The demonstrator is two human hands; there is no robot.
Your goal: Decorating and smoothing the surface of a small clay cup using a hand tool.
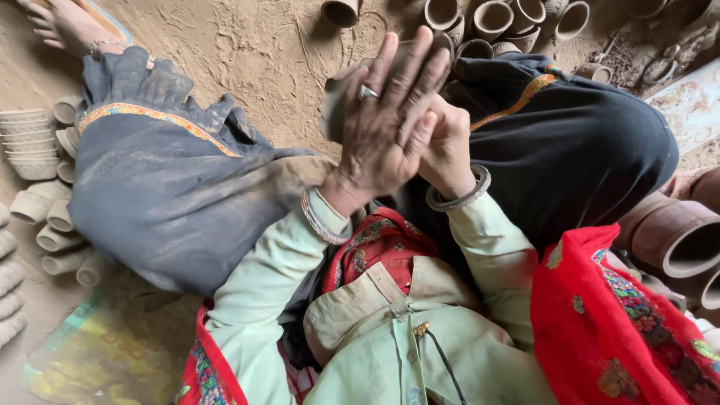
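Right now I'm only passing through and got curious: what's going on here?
A person sits on the dusty floor with both hands raised over the lap. The left hand, wearing a ring, lies flat against a small grey clay piece, and the right hand supports it from behind. Unfired clay cups stand ahead, with more stacked at the left.

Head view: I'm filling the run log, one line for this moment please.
left hand: flat over clay piece | right hand: cupped behind it | clay cups: on dirt floor
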